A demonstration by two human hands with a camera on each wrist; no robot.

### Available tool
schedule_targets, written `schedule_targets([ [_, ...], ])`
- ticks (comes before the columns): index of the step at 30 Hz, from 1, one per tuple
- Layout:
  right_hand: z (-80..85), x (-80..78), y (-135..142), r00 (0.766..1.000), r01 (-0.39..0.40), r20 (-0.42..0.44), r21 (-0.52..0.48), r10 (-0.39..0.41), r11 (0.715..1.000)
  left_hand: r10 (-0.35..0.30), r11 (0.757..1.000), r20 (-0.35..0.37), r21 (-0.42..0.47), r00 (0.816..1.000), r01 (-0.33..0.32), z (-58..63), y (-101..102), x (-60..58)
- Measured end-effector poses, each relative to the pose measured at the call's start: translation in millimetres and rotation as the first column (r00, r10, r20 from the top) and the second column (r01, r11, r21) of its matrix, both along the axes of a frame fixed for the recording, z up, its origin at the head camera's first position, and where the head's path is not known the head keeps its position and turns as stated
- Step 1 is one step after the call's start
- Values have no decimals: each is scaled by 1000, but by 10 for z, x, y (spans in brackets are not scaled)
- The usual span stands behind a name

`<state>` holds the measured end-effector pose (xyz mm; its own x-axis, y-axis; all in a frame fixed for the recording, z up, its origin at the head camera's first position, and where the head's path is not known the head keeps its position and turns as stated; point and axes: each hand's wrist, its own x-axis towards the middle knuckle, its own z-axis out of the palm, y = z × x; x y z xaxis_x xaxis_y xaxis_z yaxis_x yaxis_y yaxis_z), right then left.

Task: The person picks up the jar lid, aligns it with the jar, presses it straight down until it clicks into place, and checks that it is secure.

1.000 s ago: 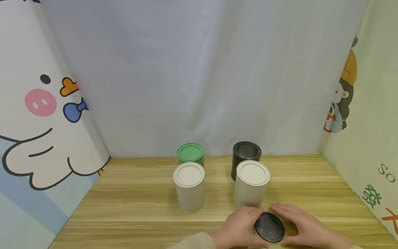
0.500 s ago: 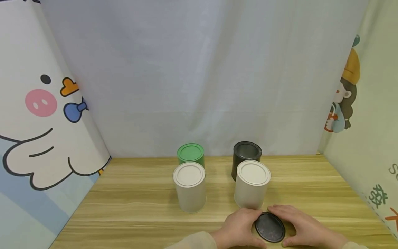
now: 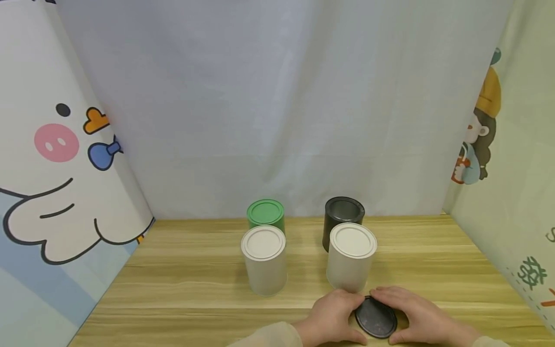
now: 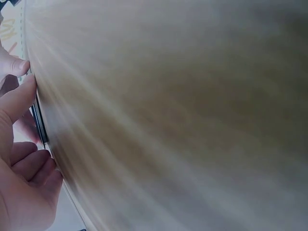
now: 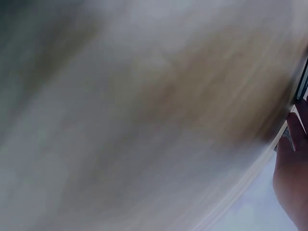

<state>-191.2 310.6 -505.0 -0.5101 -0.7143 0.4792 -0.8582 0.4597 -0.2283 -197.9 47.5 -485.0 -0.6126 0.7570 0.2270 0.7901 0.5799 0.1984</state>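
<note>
A round black lid (image 3: 376, 317) lies flat on the wooden table near its front edge; in the left wrist view the black lid (image 4: 38, 120) is a thin edge-on strip. My left hand (image 3: 331, 318) curves round its left side, and my right hand (image 3: 418, 315) curves round its right side. Fingers lie at the far rim and thumbs at the near rim. Right fingers overlap the upper edge a little. A white can (image 3: 352, 260) stands just behind the hands. In the right wrist view only part of the right hand (image 5: 293, 178) shows.
Another white can (image 3: 265, 262) stands to the left, with a green can (image 3: 266, 212) behind it. A black can (image 3: 331, 231) is partly hidden behind the right white can. Grey cloth (image 3: 260, 120) hangs along the table's back edge; printed panels flank it.
Both hands, mostly the right, have drawn closer round the lid, and their fingertips at the far rim now nearly meet. The lid and cans stay in place.
</note>
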Motion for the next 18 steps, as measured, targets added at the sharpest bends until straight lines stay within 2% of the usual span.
schedule_targets([
  [7, -41, -6, -46, 998, -19, -55, -16, 18, 1000, -7, 1000, 9, -10, 1000, 8, 15, -8, 6],
  [13, 8, 45, -98, 999, 29, -25, 8, -29, 1000, -15, 1000, 44, -3, 999, 15, 24, -8, -9],
  [18, 66, 74, -132, 999, 32, 20, 11, -32, 999, -39, 999, 71, 15, 997, 38, 24, -21, -29],
])
